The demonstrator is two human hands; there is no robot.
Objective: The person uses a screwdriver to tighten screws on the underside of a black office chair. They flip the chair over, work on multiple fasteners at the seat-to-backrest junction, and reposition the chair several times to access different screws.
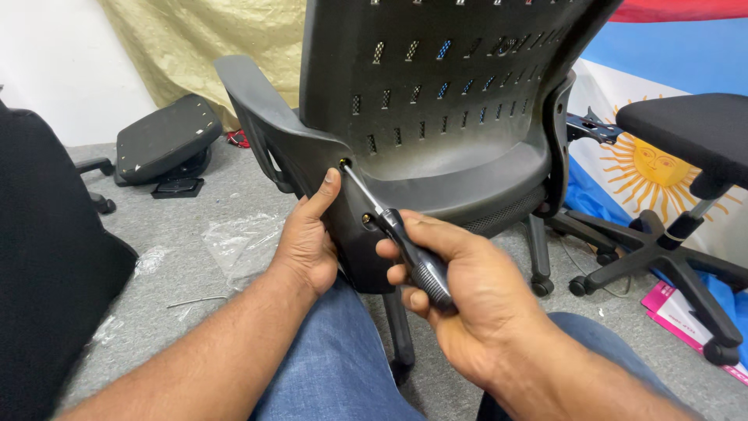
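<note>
Your screwdriver tip sits in the upper screw of the chair's armrest bracket.

Your right hand has its fingers clamped round the black screwdriver, whose long axis runs from the handle at about 4 o'clock up to the tip at 10 o'clock, meeting the screw near the top of the armrest. Your left hand is the nearer one to that screw: its fingers are closed on the bracket edge, thumb lying just beside the screw head. A second screw hole shows lower down (right beside the shaft). The chair stands on grey carpet at 12 o'clock from your knees.
</note>
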